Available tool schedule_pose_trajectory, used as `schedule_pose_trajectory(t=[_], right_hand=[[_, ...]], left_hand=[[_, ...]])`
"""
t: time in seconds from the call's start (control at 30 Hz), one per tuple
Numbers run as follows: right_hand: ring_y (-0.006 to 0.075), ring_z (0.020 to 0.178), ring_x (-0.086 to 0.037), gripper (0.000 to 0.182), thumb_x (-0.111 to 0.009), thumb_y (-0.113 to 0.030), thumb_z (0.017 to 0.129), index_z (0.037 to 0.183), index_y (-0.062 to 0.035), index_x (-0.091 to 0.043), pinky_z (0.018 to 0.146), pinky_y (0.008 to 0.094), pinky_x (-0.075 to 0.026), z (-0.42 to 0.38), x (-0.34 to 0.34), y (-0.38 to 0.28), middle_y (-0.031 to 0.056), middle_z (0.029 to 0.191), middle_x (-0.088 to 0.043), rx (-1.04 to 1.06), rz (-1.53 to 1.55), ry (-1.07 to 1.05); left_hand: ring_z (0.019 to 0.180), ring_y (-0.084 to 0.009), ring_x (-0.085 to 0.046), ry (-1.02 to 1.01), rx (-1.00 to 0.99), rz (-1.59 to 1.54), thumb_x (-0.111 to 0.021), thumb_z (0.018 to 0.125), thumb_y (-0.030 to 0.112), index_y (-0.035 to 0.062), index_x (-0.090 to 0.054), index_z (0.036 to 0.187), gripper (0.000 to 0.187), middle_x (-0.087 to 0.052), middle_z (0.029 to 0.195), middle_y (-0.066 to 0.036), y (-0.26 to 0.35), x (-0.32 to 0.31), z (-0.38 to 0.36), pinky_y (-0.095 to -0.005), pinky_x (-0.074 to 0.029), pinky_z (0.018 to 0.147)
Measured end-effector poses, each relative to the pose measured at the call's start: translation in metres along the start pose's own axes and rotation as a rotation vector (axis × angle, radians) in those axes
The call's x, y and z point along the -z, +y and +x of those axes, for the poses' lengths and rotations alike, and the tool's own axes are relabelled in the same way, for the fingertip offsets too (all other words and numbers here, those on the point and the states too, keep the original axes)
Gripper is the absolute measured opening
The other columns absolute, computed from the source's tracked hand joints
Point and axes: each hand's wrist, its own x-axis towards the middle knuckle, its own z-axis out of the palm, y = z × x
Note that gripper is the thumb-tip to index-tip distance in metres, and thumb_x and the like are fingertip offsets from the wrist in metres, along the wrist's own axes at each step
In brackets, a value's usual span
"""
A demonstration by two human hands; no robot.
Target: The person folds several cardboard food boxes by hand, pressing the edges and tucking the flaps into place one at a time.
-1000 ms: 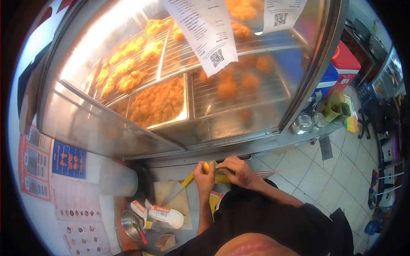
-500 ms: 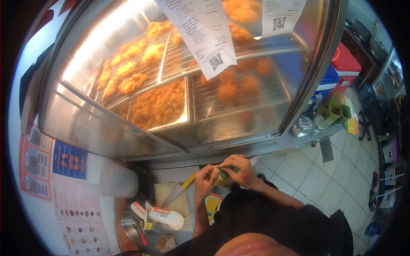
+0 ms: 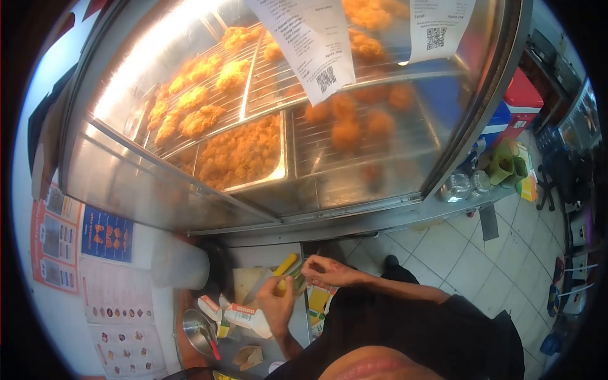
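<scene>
My left hand [image 3: 278, 304] is over the counter, its fingers bent round a small yellow-green thing too blurred to name. To its right, my right hand [image 3: 326, 272] has its fingers pressed together beside something green; what it grips is too small to tell. A knife with a yellow handle [image 3: 285, 264] lies on a pale board [image 3: 246, 278] just beyond my left hand. Red-and-white cartons [image 3: 240, 315] are on the counter to the left of my left hand.
A glass display case [image 3: 253, 218] with fried chicken [image 3: 201, 120] fills the area ahead, with receipts [image 3: 326, 76] on its glass. A metal bowl [image 3: 193, 329] and a translucent container [image 3: 180, 263] are at left. Glass jars [image 3: 456, 187] stand at right.
Both hands have moved down and left, from beside the counter's edge to near the knife and board. They are now a little apart. The view has shifted slightly.
</scene>
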Motion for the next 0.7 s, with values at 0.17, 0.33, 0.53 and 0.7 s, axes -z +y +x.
schedule_pose_trajectory(t=[0.17, 0.33, 0.53, 0.7], right_hand=[[0.0128, 0.086, -0.050, 0.035, -0.063, -0.029, 0.091, 0.108, -0.0073, -0.043, 0.075, 0.0293, -0.043, 0.044, -0.037, 0.004, 0.0043, 0.093, -0.051, 0.231, 0.003, 0.165], [0.0281, 0.090, -0.057, 0.023, -0.064, -0.007, 0.079, 0.098, -0.0065, -0.051, 0.078, 0.0378, -0.046, 0.047, -0.036, -0.004, 0.0095, 0.097, -0.054, 0.713, -0.401, 0.254], [0.0281, 0.084, -0.059, 0.020, -0.071, -0.015, 0.078, 0.092, -0.0113, -0.056, 0.071, 0.0361, -0.048, 0.025, -0.034, -0.015, 0.0097, 0.096, -0.056, 1.050, -0.856, 0.018], [0.0265, 0.083, -0.060, 0.018, -0.071, -0.017, 0.080, 0.091, -0.0093, -0.058, 0.070, 0.0352, -0.048, 0.022, -0.017, -0.018, 0.0096, 0.093, -0.058, 0.985, -0.861, 0.058]], left_hand=[[0.091, -0.0201, -0.063, -0.157, 0.144, -0.357, -0.068, 0.083, 0.006, -0.0022, -0.057, 0.113, 0.033, -0.064, 0.097, -0.010, -0.023, -0.033, -0.028, -0.0340, -0.052, 0.082], [0.116, -0.0256, -0.052, -0.309, 0.169, -0.847, -0.068, 0.087, 0.017, -0.0020, -0.039, 0.133, 0.058, -0.049, 0.127, -0.016, -0.051, -0.017, -0.039, -0.0407, -0.042, 0.103], [0.116, -0.0282, -0.053, 0.205, 0.596, -1.388, -0.055, 0.090, 0.056, 0.0016, -0.042, 0.129, 0.068, -0.052, 0.126, -0.017, -0.069, -0.002, -0.029, -0.0433, -0.043, 0.101], [0.112, -0.0262, -0.056, 0.155, 0.561, -1.329, -0.054, 0.095, 0.039, 0.0028, -0.042, 0.129, 0.051, -0.054, 0.124, -0.015, -0.096, -0.021, -0.026, -0.0415, -0.048, 0.094]])
